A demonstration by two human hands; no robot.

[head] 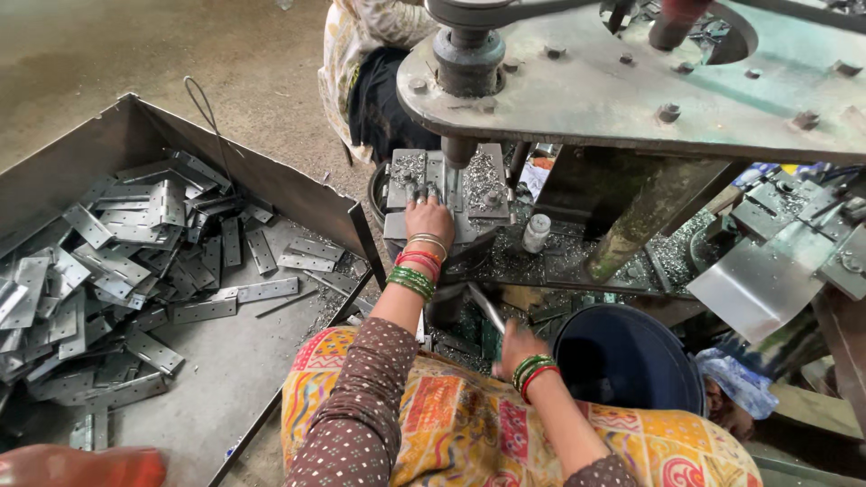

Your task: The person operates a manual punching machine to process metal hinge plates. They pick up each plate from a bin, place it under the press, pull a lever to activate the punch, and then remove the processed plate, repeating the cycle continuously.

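A flat metal piece is being set on the press bed (446,194), right under the round punch (457,151). The left hand (429,219) is stretched out fwd, arm nearly straight, wrist w/ stacked bangles (417,266). Its fingers (422,192) are bent down onto the bed, tips touching the small part there; the part itself is mostly hidden, so its shape can't be told.

The right hand (516,345) is pulled back close to the body, near the lap. Its fingers are closed around a thin metal strip (487,308) that points up and to the left. A dark blue bucket (629,358) sits just beside this hand.

To do this step well, the part is best laid flat and pushed snug against its stop, and the fingers are best kept off the spot under the punch. The next strip is best held ready but low, away from the bed.

A big metal tray (225,370) lies to the left, w/ many grey hinge plates (117,271) piled in it. Shiny chips are spread over the press base. Another person's clothes (356,54) are seen behind the machine.
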